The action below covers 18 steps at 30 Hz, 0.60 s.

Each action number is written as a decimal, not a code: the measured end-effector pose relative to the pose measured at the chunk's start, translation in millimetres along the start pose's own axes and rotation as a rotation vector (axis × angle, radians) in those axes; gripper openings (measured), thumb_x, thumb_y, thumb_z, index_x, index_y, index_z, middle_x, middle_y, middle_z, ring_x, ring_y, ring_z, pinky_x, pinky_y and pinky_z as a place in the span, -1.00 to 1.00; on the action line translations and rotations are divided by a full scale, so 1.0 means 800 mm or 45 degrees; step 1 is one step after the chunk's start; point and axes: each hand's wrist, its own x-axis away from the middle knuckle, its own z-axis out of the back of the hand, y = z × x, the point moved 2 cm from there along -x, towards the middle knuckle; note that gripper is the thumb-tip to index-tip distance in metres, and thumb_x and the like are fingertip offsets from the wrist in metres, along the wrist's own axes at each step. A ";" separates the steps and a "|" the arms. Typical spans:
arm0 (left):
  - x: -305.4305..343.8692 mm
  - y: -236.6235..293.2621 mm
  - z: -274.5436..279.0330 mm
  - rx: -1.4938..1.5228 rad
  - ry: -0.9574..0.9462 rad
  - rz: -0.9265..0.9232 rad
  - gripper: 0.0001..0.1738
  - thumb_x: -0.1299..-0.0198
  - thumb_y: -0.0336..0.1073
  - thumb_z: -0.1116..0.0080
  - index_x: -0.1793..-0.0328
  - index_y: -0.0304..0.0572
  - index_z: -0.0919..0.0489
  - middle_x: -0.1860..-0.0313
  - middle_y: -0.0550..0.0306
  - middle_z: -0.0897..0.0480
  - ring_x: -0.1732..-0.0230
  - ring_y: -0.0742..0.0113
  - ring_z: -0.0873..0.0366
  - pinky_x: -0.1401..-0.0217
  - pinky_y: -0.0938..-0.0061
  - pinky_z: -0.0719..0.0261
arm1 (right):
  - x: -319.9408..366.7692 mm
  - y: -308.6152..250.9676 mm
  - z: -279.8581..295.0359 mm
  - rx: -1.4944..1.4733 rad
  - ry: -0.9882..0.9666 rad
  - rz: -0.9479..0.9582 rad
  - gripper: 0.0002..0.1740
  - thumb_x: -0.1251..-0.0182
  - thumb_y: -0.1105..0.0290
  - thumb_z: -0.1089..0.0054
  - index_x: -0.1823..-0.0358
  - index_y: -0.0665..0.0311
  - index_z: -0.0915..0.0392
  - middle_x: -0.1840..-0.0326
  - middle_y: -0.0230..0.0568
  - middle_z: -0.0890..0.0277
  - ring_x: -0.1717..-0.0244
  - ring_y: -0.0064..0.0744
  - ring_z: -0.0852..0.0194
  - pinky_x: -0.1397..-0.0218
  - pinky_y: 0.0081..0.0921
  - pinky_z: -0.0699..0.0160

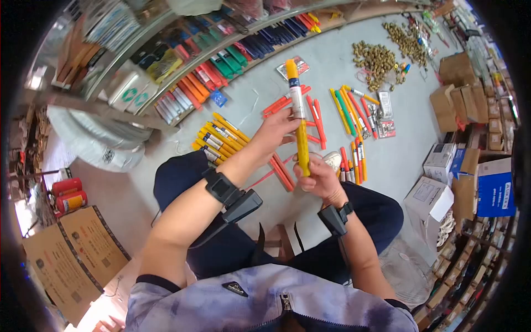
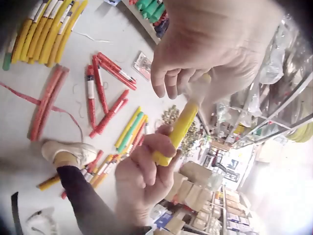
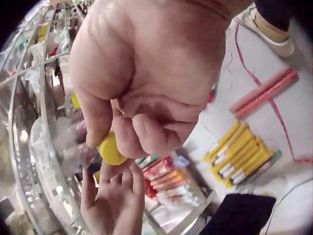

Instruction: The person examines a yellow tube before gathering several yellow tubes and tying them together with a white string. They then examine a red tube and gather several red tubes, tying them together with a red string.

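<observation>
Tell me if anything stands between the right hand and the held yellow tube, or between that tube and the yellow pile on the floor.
Nothing visible stands between the right hand and the yellow tube: it grips one end. Toward the yellow pile, the left hand lies across the way in the head view.

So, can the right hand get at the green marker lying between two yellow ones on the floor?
Probably yes, perhaps with a lean: nothing visible covers the green marker or blocks it from above. But the right hand grips the raised yellow marker, so it would likely need freeing first.
</observation>
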 end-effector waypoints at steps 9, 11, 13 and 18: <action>0.140 -0.005 0.009 0.216 0.005 -0.259 -0.61 -0.10 -0.42 -0.03 -0.09 -0.26 -0.33 0.11 0.12 -0.51 0.14 0.39 -0.50 0.05 0.56 -0.47 | 0.040 0.069 -0.097 0.451 0.167 -0.108 -0.46 -0.20 0.19 0.07 -0.15 0.36 -0.19 0.35 -0.23 -0.34 0.59 -0.61 -0.05 0.51 -0.71 -0.07; 0.151 -0.007 0.018 0.290 0.005 -0.280 -0.60 -0.07 -0.41 -0.08 -0.08 -0.26 -0.36 0.09 0.12 -0.52 0.15 0.41 -0.49 0.05 0.56 -0.46 | 0.039 0.079 -0.106 0.489 0.172 -0.116 -0.48 -0.22 0.20 0.09 -0.15 0.35 -0.20 0.34 -0.24 -0.36 0.59 -0.61 -0.07 0.52 -0.70 -0.08; 0.157 -0.006 0.025 0.228 -0.044 -0.321 -0.59 -0.04 -0.42 -0.11 -0.07 -0.27 -0.38 0.10 0.13 -0.53 0.16 0.45 -0.48 0.07 0.59 -0.43 | 0.038 0.088 -0.114 0.581 0.260 -0.106 -0.51 -0.25 0.23 0.13 -0.16 0.32 -0.19 0.31 -0.23 -0.37 0.58 -0.62 -0.09 0.53 -0.69 -0.10; 0.164 -0.006 0.032 0.107 -0.071 -0.389 -0.57 0.01 -0.42 -0.16 -0.04 -0.29 -0.40 0.16 0.14 -0.55 0.16 0.48 -0.46 0.10 0.61 -0.41 | 0.025 0.104 -0.125 0.886 0.507 0.064 -0.79 -0.26 0.32 0.06 0.13 0.23 -0.34 0.44 -0.34 -0.43 0.64 -0.72 -0.09 0.59 -0.76 -0.12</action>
